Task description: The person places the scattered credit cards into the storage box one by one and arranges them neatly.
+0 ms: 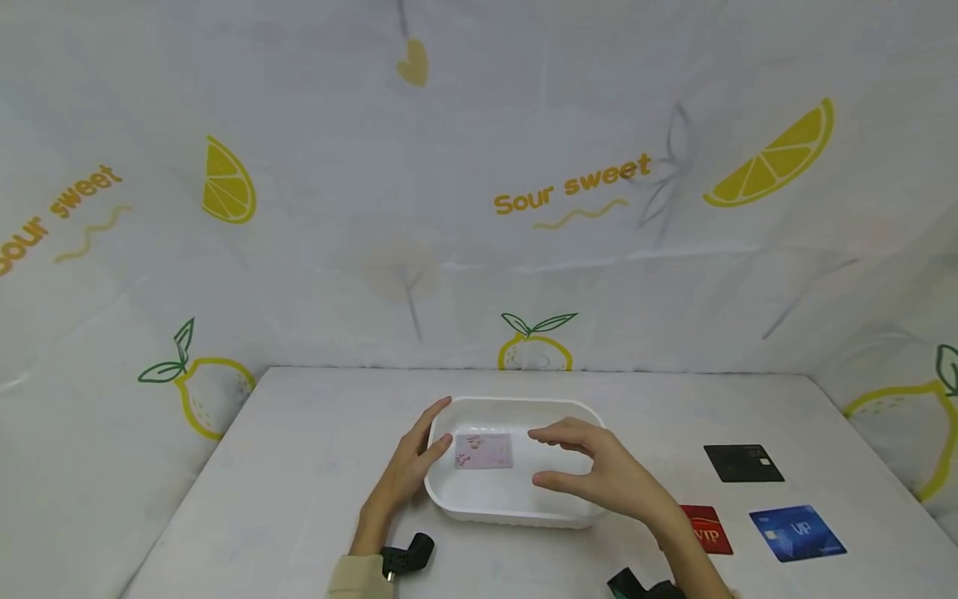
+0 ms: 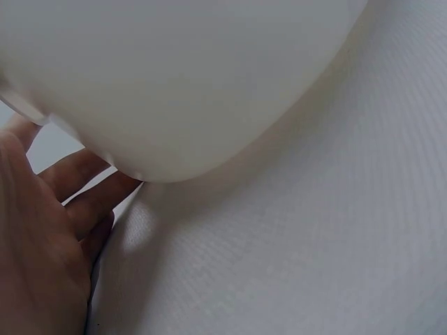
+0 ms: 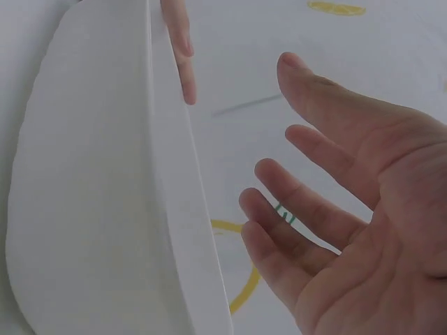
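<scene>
- Here's the pink card, lying flat in the left part of the white tray, its long axis running left to right, in line with the tray's own length!
- The tray sits lengthwise across the tabletop, rounded ends pointing left and right.
- Look at the left grip: clasped on the tray's left end, thumb over the rim, fingers against the outer wall, and the left wrist view shows fingertips touching that wall.
- Over to the right grip, thumb and fingers well apart, palm side facing the card, hovering above the tray's right part and hiding some of it from the head view.
- Out on the right, three more cards: a black card farthest back, a blue card nearer, set slightly askew, and a red card, partly covered by the right forearm.
- Behind it all, a lemon-print backdrop!
</scene>
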Motion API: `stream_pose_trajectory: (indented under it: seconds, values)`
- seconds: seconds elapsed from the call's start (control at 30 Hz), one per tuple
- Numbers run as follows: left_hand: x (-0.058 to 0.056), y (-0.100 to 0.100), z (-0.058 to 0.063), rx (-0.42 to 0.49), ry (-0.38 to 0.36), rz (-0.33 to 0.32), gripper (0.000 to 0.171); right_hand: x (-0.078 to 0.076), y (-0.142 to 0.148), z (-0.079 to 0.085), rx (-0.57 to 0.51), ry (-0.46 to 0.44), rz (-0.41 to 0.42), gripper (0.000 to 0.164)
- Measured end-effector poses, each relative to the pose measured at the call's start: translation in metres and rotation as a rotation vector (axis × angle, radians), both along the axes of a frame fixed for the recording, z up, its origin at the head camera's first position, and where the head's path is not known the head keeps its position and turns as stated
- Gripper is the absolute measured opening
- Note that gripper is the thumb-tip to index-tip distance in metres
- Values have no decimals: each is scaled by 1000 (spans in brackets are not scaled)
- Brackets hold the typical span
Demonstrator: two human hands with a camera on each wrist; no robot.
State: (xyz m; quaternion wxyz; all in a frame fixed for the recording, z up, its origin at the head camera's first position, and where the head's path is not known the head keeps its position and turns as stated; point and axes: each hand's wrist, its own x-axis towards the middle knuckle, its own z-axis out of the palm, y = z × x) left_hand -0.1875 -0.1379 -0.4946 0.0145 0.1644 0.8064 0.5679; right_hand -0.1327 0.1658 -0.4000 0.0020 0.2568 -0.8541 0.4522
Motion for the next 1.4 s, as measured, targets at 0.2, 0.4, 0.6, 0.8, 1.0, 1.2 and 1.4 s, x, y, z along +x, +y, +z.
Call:
stream_pose_trajectory:
  seconds: [0.2,0.4,0.6,0.8,1.0,1.2,1.4]
  values:
    - [-1,0,-2,-3,-5,4,60,12,23,1,3,3,-7,44]
    - [-2,0,-2,-1,6,-1,60,22,52,-3,7,19,-10,46]
    - [-2,-1,0,-1,5,-1,60,30,84,-14,44,7,-37,50]
    - [-2,-1,-1,-7,7,7,60,37,115,-31,86,-31,-65,52]
    - [-2,0,-2,4,-6,5,61,39,139,-47,139,-132,-67,51]
    - [-1,1,-2,4,-12,-5,61,37,155,-61,196,-233,-100,55]
    - [0,-1,-1,1,-6,-5,61,37,164,-72,212,-213,-107,53]
